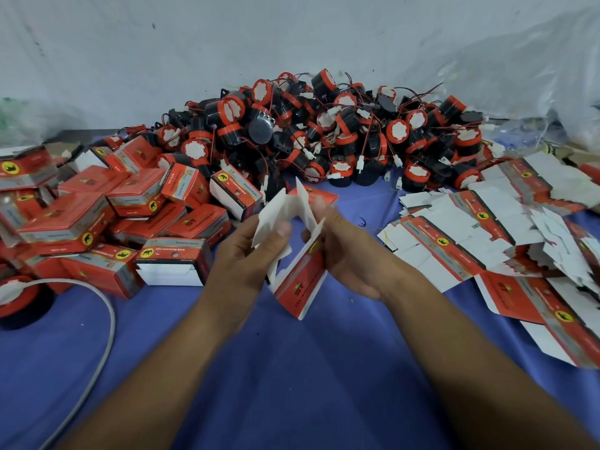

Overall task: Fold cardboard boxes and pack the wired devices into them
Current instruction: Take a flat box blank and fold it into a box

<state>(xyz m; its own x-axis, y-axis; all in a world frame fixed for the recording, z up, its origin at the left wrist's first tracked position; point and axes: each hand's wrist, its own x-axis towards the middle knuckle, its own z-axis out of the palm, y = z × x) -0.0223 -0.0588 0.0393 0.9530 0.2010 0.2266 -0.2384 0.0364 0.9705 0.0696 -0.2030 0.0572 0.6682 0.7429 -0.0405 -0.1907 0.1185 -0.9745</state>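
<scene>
One box [303,280], half folded: left hand [253,254] pinches its white flap [271,216], right hand [350,254] its side.

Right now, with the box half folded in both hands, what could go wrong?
1. The left hand and right hand pinch the half-folded box by thin white flaps; these might crease or tear.
2. Wires in the device pile look tangled, so lifting one may drag others along.
</scene>
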